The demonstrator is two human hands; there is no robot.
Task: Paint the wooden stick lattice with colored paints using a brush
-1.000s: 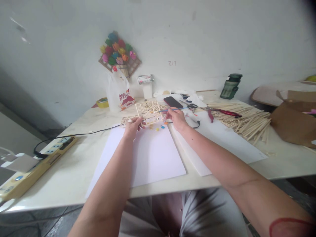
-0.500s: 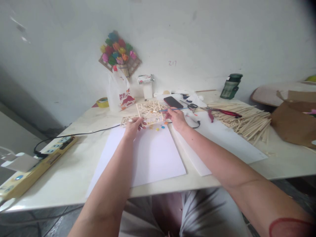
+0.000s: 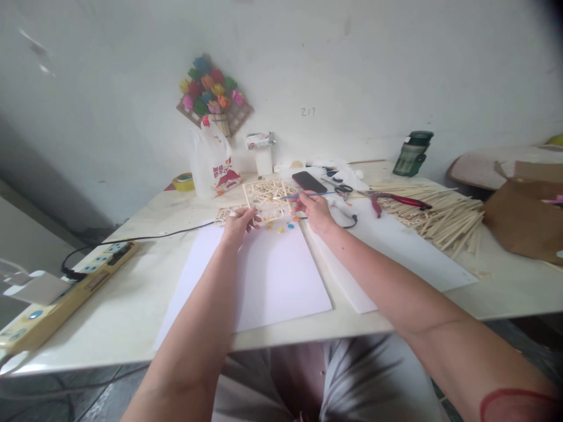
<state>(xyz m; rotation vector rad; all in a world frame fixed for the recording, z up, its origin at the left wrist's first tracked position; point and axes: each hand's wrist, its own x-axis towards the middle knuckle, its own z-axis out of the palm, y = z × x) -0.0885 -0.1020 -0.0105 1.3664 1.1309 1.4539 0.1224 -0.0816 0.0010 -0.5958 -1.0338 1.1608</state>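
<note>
A small frame of pale wooden sticks (image 3: 246, 193) stands at the middle of the table, above the far end of a white sheet (image 3: 277, 281). At its lower left corner, my left hand (image 3: 240, 224) is closed on it. My right hand (image 3: 313, 210) pinches a thin blue tool (image 3: 303, 195), whose tip points left into the frame. Small coloured pieces, among them a blue one (image 3: 291, 226) and a yellow one (image 3: 281, 230), lie just below the frame. Fingertip contact is too small to make out fully.
A phone (image 3: 309, 182), scissors (image 3: 343, 188) and red-handled pliers (image 3: 404, 201) lie behind and right, near many loose sticks (image 3: 444, 220). A plastic bag (image 3: 211, 161) and green bottle (image 3: 412, 153) stand behind. A power strip (image 3: 94, 275) and cable are left.
</note>
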